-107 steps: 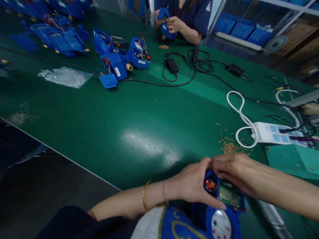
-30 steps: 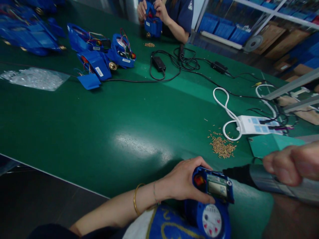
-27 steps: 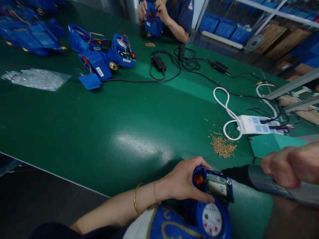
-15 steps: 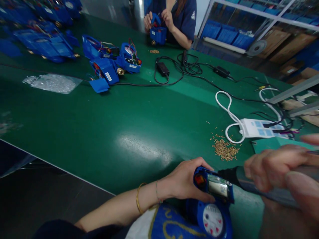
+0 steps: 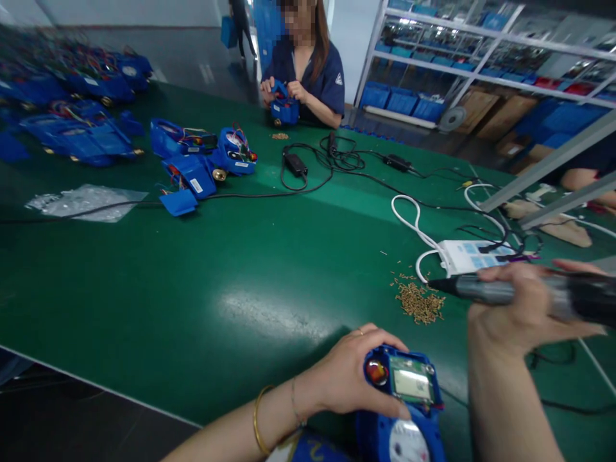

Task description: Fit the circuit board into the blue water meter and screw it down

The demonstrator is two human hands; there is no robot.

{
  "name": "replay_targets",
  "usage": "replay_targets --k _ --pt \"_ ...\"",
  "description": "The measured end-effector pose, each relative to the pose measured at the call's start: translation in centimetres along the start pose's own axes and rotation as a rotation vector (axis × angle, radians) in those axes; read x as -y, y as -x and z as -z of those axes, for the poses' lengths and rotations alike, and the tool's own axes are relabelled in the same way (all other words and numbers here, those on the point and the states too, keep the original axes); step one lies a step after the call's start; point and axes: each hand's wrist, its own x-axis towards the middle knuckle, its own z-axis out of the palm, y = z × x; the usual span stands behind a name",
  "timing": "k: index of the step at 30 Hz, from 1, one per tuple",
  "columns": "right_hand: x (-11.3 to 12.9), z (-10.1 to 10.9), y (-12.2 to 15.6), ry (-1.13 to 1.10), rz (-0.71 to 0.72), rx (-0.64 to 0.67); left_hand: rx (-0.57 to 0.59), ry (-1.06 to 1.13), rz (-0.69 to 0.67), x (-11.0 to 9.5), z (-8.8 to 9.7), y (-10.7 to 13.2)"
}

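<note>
By the green table's [image 5: 308,256] near edge, the left hand [image 5: 349,375] gripped a blue plastic meter [image 5: 414,385] while the right hand [image 5: 520,314] clasped a grey-black cylindrical screwdriver [image 5: 486,290], best dipped lightly toward small brass-coloured screws [image 5: 420,303].

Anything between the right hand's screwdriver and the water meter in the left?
Nothing visible blocks the way. Between the electric screwdriver tip and the blue water meter, the view shows only green tabletop and a low pile of small screws. The left hand grips the meter's side, leaving its display uncovered.
</note>
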Motion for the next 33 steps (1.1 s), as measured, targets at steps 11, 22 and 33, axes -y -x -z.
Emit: replay_targets --k 11,22,33 --pt "-3.3 -1.4 2.3 -0.035 -0.081 0.017 0.060 0.261 0.080 1.3 2.5 -0.5" --pt "-1.3 -1.4 1.3 -0.066 -0.051 -0.068 -0.162 -0.464 0.015 5.0 4.3 -11.1" --pt "0.4 1.8 -0.6 -0.080 0.118 -0.165 0.016 -0.728 -0.218 7.5 3.5 -16.5"
